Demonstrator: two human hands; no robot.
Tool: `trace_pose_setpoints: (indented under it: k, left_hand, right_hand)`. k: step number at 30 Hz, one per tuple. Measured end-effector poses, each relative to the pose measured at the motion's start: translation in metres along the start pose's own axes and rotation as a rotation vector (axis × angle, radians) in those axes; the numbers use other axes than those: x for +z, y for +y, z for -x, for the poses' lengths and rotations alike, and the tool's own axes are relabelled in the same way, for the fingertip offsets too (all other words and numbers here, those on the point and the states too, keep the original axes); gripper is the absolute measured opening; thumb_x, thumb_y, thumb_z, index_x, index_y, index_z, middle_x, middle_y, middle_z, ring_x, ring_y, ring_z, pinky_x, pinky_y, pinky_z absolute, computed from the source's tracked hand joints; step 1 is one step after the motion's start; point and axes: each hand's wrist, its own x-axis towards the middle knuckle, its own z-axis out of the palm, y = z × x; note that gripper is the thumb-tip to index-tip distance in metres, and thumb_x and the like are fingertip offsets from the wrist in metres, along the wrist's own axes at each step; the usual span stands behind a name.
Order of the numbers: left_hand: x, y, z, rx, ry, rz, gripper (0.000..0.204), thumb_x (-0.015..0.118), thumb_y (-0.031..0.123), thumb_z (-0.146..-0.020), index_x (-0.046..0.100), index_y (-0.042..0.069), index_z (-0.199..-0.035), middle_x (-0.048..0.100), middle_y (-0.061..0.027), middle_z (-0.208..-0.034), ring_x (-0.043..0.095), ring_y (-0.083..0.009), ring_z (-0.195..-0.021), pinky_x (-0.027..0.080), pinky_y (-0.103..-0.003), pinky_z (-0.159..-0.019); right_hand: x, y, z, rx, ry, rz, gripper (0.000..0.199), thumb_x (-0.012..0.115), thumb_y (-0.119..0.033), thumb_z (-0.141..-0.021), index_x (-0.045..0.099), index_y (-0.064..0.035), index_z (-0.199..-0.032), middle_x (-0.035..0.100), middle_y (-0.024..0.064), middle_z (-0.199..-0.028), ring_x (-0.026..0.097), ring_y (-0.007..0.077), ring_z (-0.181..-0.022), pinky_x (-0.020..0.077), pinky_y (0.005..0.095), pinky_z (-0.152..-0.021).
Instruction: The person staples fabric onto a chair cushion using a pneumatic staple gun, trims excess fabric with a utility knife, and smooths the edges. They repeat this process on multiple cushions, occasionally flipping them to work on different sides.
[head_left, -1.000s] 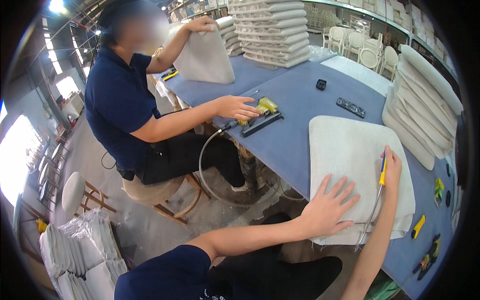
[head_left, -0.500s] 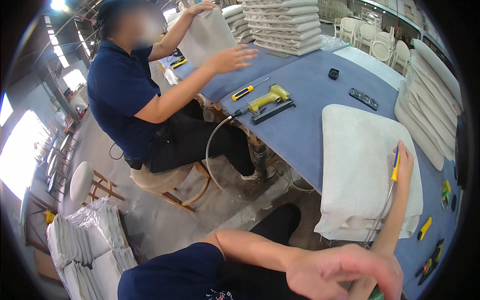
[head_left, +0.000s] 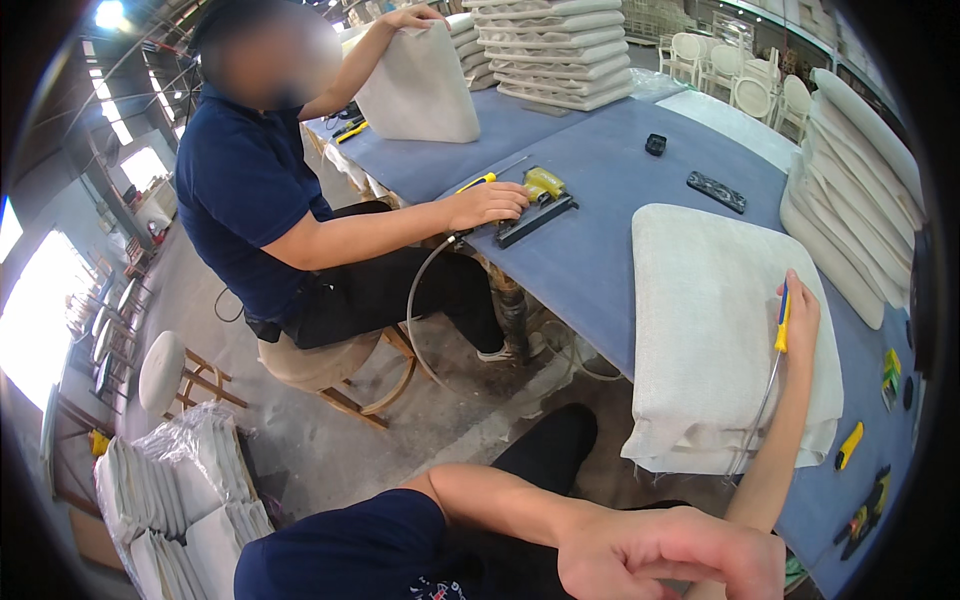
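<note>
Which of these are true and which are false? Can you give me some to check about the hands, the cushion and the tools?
1. The right hand holds a yellow-and-blue tool. True.
2. The white cushion lies on a red table. False: the table is blue-grey.
3. The left hand presses on the cushion. False: it is off the table, low and close to the camera.
4. A co-worker's hand rests by a yellow staple gun. True.
5. The co-worker stands. False: that person sits on a stool.
</note>
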Motion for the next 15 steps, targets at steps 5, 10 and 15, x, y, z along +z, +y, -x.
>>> trace_pose_setpoints:
  k: [5, 10, 15]
  left_hand:
    - [0.004, 0.014, 0.005, -0.15, 0.056, 0.021, 0.031, 0.048, -0.002, -0.1, 0.063, -0.011, -0.126, 0.067, -0.0225, -0.121, 0.066, -0.0324, -0.11, 0.052, -0.043, -0.094]
    - [-0.006, -0.001, 0.012, -0.021, -0.038, -0.005, 0.031, 0.049, 0.002, -0.103, 0.064, -0.012, -0.126, 0.069, -0.0221, -0.118, 0.067, -0.0337, -0.108, 0.053, -0.044, -0.094]
    - [0.001, 0.013, 0.01, -0.146, -0.018, -0.094, 0.034, 0.05, 0.004, -0.102, 0.066, -0.012, -0.128, 0.071, -0.0225, -0.122, 0.068, -0.0355, -0.111, 0.052, -0.044, -0.096]
  right_hand:
    - [-0.001, -0.001, 0.0, 0.0, -0.016, -0.007, 0.055, 0.065, -0.057, -0.102, 0.067, -0.0053, -0.082, 0.055, 0.0015, -0.073, 0.053, 0.0102, -0.064, 0.0431, 0.0278, -0.06]
    - [0.0, 0.003, -0.001, -0.032, -0.002, 0.013, 0.056, 0.064, -0.056, -0.103, 0.066, -0.0049, -0.082, 0.054, 0.0015, -0.072, 0.053, 0.0101, -0.063, 0.0431, 0.0278, -0.059]
    - [-0.004, 0.001, -0.002, -0.022, -0.028, 0.02, 0.057, 0.064, -0.057, -0.103, 0.067, -0.0044, -0.082, 0.055, 0.0019, -0.072, 0.054, 0.0103, -0.064, 0.0436, 0.028, -0.059]
